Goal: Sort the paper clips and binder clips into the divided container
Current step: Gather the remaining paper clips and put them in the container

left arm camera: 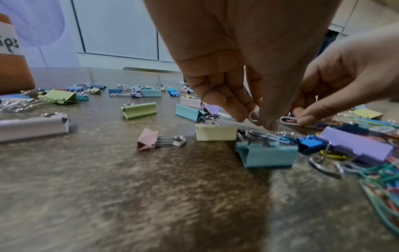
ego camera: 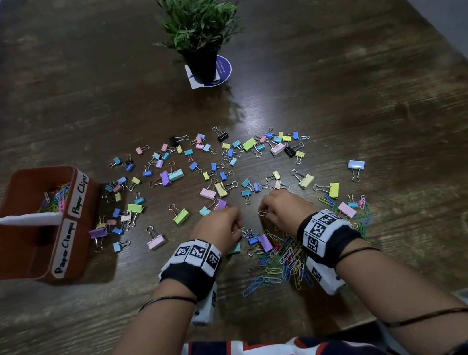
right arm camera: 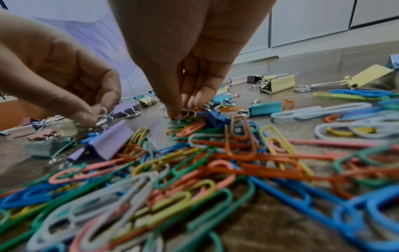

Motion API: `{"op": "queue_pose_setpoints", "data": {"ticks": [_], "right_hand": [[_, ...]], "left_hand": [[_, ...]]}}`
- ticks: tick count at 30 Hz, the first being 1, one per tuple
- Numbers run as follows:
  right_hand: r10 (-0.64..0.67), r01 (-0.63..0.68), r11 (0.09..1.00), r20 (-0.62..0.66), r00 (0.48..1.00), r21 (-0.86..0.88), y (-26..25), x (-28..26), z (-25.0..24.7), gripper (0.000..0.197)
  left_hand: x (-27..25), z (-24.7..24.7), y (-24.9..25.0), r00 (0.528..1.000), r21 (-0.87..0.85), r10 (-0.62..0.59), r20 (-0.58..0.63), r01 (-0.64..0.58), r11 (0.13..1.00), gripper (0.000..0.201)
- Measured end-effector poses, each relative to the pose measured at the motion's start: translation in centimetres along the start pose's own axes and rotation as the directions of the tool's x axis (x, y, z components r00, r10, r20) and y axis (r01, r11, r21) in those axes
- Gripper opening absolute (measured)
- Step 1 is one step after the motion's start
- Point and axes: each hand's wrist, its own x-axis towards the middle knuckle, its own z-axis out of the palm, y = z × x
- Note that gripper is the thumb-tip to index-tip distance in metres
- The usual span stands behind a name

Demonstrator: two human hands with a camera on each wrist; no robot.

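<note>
Paper clips [right arm camera: 215, 162]: coated wire, mixed colours (blue, green, orange, pink, yellow, grey-white); loose heap on the tabletop [ego camera: 332, 73] at near centre-right, under and beside the right wrist. Long axes lie every way, no common heading. More of them sit in the far compartment of the divided container [ego camera: 32, 223].

Binder clips [ego camera: 195, 170]: pastel and black bodies, silver wire handles; scattered flat in a wide band beyond the hands, handles pointing in all directions. A purple binder clip [right arm camera: 112, 141] and a teal one [left arm camera: 267, 155] lie at the heap's left edge.

Divided container: brown, at left, white labels "Paper Clips" (far) and "Paper Clamps" (near).

Left hand [ego camera: 221, 224]: fingers [left arm camera: 228, 105] curled, pinching a pale paper clip [left arm camera: 254, 116].

Right hand [ego camera: 282, 209]: fingers [right arm camera: 172, 105] pointed down, narrow, pinching a whitish paper clip [right arm camera: 187, 113] at the heap's far edge.

Potted plant [ego camera: 199, 22]: far centre, on a round coaster, well apart.
</note>
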Motion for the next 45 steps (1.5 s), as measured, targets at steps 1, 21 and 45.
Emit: {"op": "queue_pose_setpoints", "data": {"ticks": [1,21,45], "right_hand": [[0.005,-0.005,1.0,0.006,1.0,0.001,0.0,0.0,-0.1,0.025],[-0.025,0.022,0.999,-0.088,0.996,-0.029,1.5,-0.3,-1.0,0.023],[0.189,-0.192,0.973,0.034,0.981,0.125,0.1,0.9,-1.0,0.02]], "left_hand": [[0.0,0.1,0.1,1.0,0.032,0.014,0.016,-0.014,0.999,0.005],[0.2,0.6,0.1,0.996,0.104,0.019,0.082,-0.028,0.994,0.011],[-1.0,-0.1,-0.5,0.998,-0.105,-0.065,0.001,0.065,0.992,0.021]]}}
